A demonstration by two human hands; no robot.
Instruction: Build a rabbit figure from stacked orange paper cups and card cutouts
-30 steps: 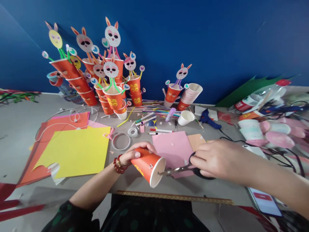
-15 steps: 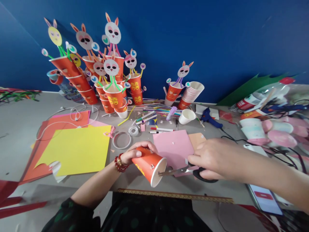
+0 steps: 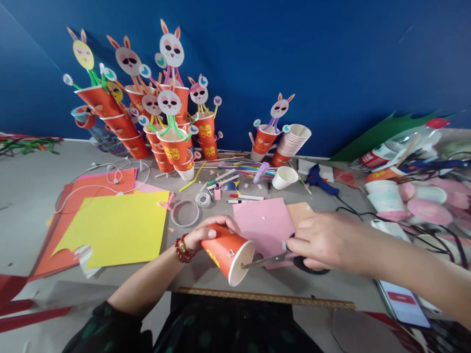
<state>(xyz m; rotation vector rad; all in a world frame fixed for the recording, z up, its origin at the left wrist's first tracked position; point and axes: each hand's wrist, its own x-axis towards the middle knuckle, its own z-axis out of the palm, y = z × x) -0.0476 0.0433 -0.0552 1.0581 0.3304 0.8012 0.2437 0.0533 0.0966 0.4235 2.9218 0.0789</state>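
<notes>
An orange paper cup [image 3: 222, 247] lies tilted in my left hand [image 3: 211, 230], whose fingers wrap round its far end, a red beaded bracelet on the wrist. The cup's white-rimmed end faces right and toward me, and a small hole shows in its side. My right hand [image 3: 316, 240] grips black-handled scissors [image 3: 270, 260]. Their blade tips touch or enter the white end of the cup; how deep they go is hidden. Pink paper [image 3: 263, 220] lies on the table just behind the scissors.
Rabbit-faced cups [image 3: 172, 147] stand stacked along the blue wall. Yellow paper [image 3: 121, 228] and a tape roll [image 3: 185, 214] lie left. A blue glue gun [image 3: 320, 180], a phone [image 3: 403, 301] and pink-white cups [image 3: 388, 196] are right.
The scissors' handles have shifted slightly and the blades look closer together. The cup and my left hand have hardly moved.
</notes>
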